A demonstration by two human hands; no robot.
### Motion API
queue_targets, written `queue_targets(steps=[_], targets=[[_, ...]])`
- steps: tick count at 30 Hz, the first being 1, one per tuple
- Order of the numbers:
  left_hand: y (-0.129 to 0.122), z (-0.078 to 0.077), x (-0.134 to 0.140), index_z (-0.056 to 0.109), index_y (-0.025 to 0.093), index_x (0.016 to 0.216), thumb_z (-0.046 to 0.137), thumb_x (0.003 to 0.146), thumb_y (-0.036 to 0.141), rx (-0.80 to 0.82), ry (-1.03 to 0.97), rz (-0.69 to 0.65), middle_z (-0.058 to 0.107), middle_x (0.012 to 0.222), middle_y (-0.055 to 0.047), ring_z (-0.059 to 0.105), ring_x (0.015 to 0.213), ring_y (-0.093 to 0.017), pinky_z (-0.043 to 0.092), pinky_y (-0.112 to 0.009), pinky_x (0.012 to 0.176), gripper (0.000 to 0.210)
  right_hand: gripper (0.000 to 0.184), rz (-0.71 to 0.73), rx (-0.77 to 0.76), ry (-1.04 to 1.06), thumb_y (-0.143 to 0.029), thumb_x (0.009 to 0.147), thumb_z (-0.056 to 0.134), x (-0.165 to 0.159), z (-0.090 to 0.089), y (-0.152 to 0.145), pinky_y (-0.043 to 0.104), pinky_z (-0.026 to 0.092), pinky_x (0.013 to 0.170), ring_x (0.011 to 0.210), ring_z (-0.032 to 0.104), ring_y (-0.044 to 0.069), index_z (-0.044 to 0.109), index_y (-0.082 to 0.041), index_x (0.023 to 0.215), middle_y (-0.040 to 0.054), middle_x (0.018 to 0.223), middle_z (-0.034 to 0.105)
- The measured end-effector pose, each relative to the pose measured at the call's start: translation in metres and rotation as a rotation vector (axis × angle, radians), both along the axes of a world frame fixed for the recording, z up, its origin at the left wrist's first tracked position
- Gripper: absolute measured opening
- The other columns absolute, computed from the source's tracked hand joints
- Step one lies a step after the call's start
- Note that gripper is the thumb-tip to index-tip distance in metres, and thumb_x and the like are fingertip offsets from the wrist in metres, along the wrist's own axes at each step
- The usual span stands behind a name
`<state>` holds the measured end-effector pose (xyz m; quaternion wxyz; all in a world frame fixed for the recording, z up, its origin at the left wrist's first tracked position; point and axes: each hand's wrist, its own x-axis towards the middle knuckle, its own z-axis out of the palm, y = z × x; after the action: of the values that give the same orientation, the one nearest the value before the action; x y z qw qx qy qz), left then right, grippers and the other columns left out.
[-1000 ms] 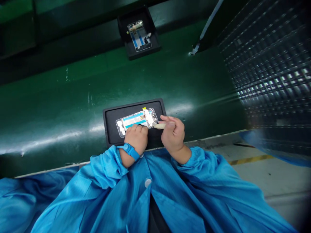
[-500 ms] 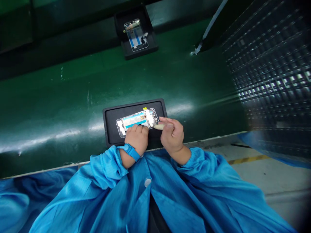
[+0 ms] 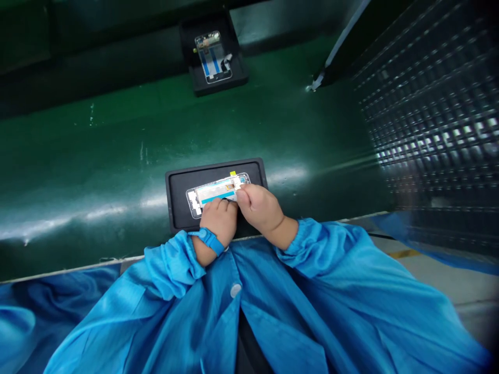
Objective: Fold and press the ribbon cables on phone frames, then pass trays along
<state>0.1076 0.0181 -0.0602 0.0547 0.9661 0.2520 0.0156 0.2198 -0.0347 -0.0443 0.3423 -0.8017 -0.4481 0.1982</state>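
An opened phone [image 3: 215, 194] lies face down in a black tray [image 3: 181, 224], its inner parts, blue strips and a yellow tab showing. My left hand [image 3: 219, 216], with a blue wrist strap [image 3: 211, 242], has its fingers curled together over the phone's near edge, where a bit of black shows at the fingertips. Over the phone's right end, my right hand [image 3: 262, 208] is closed with thumb and fingers pinched, close to the white part beside the board. Whatever sits between those fingers is hidden.
A second black tray [image 3: 241, 78] holding another opened phone [image 3: 212, 58] stands farther back on the green bench [image 3: 128, 145]. At the right rises a dark ribbed stack [image 3: 432, 119]. A grey bar [image 3: 343, 39] slants down to the bench.
My right hand has moved left and turned over, covering the phone's right end. The cream pointed thing at its fingers is now out of sight. My left hand stays nearly still.
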Motion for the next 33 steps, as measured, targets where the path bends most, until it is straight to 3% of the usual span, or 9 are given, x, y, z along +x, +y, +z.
queue_targets(steps=[5,8,13,16,19,23,26,30,33], targets=[[0.009,0.007,-0.016,0.061,0.016,0.085,0.039,0.087,0.022,-0.064,-0.144,-0.127,0.062,0.075,-0.007,0.056,0.077,-0.019,0.045,-0.033,0.071,0.023,0.035,-0.480,0.179,0.464,-0.048,0.084,0.033,0.021,-0.005,0.004,0.027,0.048,0.062,0.059,0.057,0.014,0.050,-0.021,0.097,-0.0004,0.066,0.059],[0.027,0.018,-0.035,0.061,0.015,0.086,0.035,0.088,0.023,-0.091,-0.256,-0.149,0.062,0.078,-0.007,0.055,0.079,-0.018,0.046,-0.032,0.077,0.027,0.040,-0.606,0.192,0.591,-0.050,0.081,0.040,0.038,-0.003,0.001,0.027,0.049,0.057,0.057,0.058,0.013,0.048,-0.021,0.108,-0.0017,0.066,0.059],[0.058,0.018,-0.021,0.060,0.017,0.106,0.038,0.086,0.027,-0.066,-0.158,0.119,0.062,0.102,-0.010,0.052,0.100,-0.024,0.038,-0.043,0.093,0.031,0.031,-0.410,-0.052,0.183,-0.037,0.081,0.046,0.041,-0.005,-0.010,0.040,0.047,0.082,0.086,0.060,0.022,0.060,-0.019,0.102,0.0083,0.094,0.065],[0.065,0.011,0.004,0.060,0.028,0.111,0.045,0.084,0.036,-0.136,-0.017,0.138,0.054,0.119,-0.008,0.039,0.118,-0.033,0.031,-0.053,0.097,0.032,0.032,-0.242,-0.078,-0.085,-0.029,0.084,0.042,0.028,-0.013,-0.010,0.043,0.042,0.089,0.100,0.056,0.027,0.062,-0.014,0.104,0.0136,0.103,0.064],[0.066,0.009,0.018,0.064,0.035,0.103,0.048,0.082,0.041,-0.181,0.037,0.146,0.052,0.123,-0.005,0.030,0.124,-0.038,0.026,-0.060,0.096,0.027,0.034,-0.241,-0.080,-0.208,-0.026,0.086,0.038,0.016,-0.022,-0.007,0.043,0.043,0.085,0.099,0.057,0.028,0.061,-0.011,0.106,0.0153,0.104,0.064],[0.065,0.013,0.019,0.069,0.029,0.088,0.052,0.080,0.034,-0.196,0.083,0.179,0.054,0.122,-0.003,0.028,0.125,-0.040,0.024,-0.060,0.097,0.020,0.035,-0.244,-0.082,-0.187,-0.027,0.086,0.037,0.016,-0.024,-0.005,0.044,0.043,0.085,0.098,0.057,0.029,0.061,-0.012,0.106,0.0152,0.104,0.064],[0.063,0.012,0.017,0.069,0.024,0.083,0.052,0.079,0.030,-0.157,0.045,0.160,0.054,0.122,-0.004,0.030,0.125,-0.039,0.024,-0.060,0.099,0.018,0.034,-0.303,-0.032,-0.072,-0.030,0.085,0.040,0.027,-0.014,-0.005,0.045,0.042,0.087,0.100,0.056,0.028,0.060,-0.013,0.108,0.0144,0.106,0.063],[0.060,0.005,0.010,0.067,0.025,0.094,0.045,0.084,0.035,-0.107,-0.009,0.068,0.059,0.115,-0.004,0.036,0.122,-0.035,0.024,-0.059,0.101,0.026,0.042,-0.551,0.150,0.162,-0.040,0.087,0.037,0.032,0.004,0.002,0.041,0.045,0.085,0.096,0.059,0.023,0.049,-0.017,0.120,0.0110,0.102,0.064],[0.058,0.001,0.005,0.065,0.025,0.102,0.043,0.086,0.033,-0.039,-0.018,-0.005,0.060,0.113,-0.005,0.043,0.118,-0.032,0.025,-0.056,0.102,0.029,0.041,-0.563,0.364,0.269,-0.045,0.088,0.031,0.022,0.000,0.011,0.037,0.049,0.079,0.085,0.062,0.018,0.045,-0.021,0.119,0.0067,0.094,0.066]])
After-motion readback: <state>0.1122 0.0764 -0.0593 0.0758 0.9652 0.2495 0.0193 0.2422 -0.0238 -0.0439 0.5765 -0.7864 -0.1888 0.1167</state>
